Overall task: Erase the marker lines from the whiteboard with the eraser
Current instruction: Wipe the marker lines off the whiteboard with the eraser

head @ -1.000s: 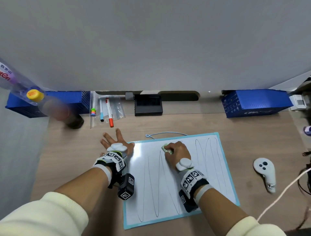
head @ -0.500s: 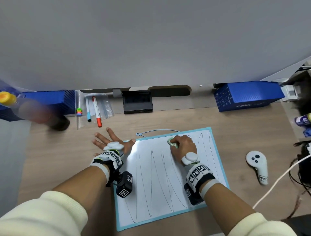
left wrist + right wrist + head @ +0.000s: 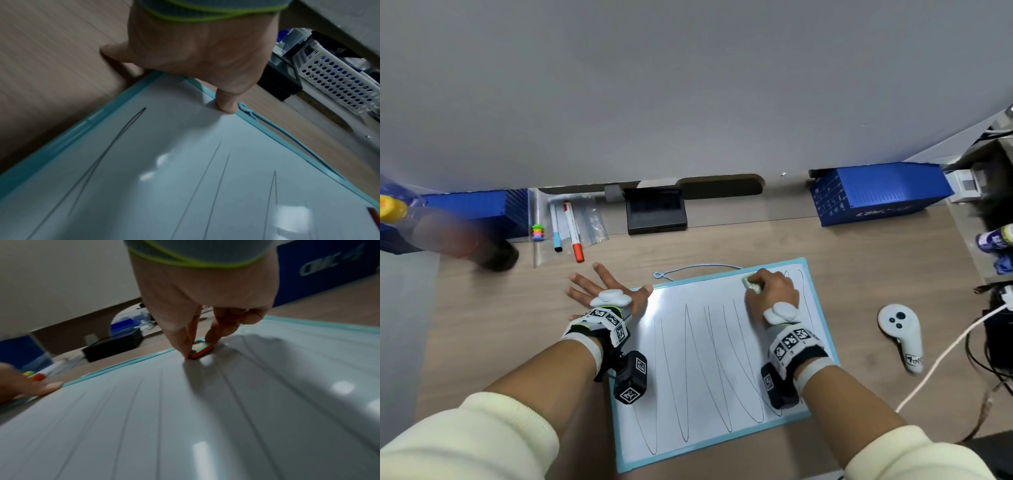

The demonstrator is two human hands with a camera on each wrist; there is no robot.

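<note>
At the left edge of the desk (image 3: 739,240) a blurred bottle (image 3: 445,236) with a yellow cap lies before a blue box (image 3: 472,212). Just right of it, a clear bag (image 3: 571,222) holds a red-capped marker (image 3: 573,230) and a blue-capped one. Nearer the person, the left hand (image 3: 606,291) lies flat with fingers spread on the wood, its thumb (image 3: 225,104) pressing the whiteboard's (image 3: 722,442) far left corner, beside the knot of a blue hanging cord (image 3: 698,269). A black device (image 3: 656,215) sits against the wall behind. Tall looping marker lines (image 3: 688,377) cover the board's surface; its teal frame lies skewed on the desk. At the board's far edge, toward its right corner, the right hand (image 3: 770,291) pinches the small eraser (image 3: 202,349) between thumb and fingertips, holding it flat on the white surface; its top is green and its side orange. Further right, a white controller (image 3: 902,335) rests on the wood, with a second blue box (image 3: 876,195) behind it and a white cable (image 3: 945,353) at the edge.
</note>
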